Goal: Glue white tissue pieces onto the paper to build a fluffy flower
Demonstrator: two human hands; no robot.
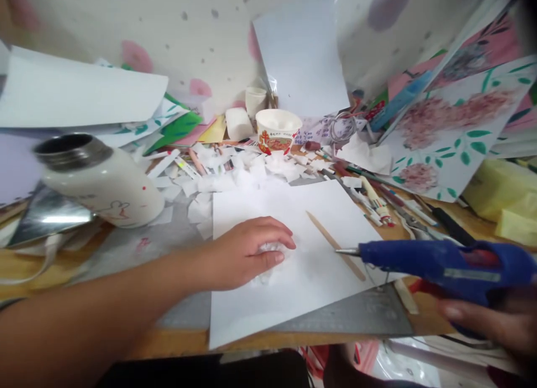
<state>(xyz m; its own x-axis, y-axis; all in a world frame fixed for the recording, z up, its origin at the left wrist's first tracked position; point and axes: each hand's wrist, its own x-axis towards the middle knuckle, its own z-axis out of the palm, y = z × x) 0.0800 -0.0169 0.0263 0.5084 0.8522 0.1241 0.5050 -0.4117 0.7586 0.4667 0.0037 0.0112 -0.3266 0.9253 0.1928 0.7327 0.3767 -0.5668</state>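
My left hand [247, 254] rests on a white sheet of paper [327, 209], its fingers and thumb curled around a small crumpled whitish piece [271, 251]. The hand hides most of that piece, so I cannot tell its exact shape. At the right edge, my right hand [490, 321] grips a blue hot glue gun [432, 259], partly out of view. Its metal nozzle points left over the sheet, above a slim pointed wooden stick [327, 234] that lies slanted on the paper.
Torn white paper scraps [243, 175] heap behind the sheet. A white bottle [100, 181] without a lid stands left, by a dark-screened phone [54, 214]. Behind are a paper bowl [279, 128] and cups [255, 100]. Brushes, pens and a flower painting [453, 136] crowd the right.
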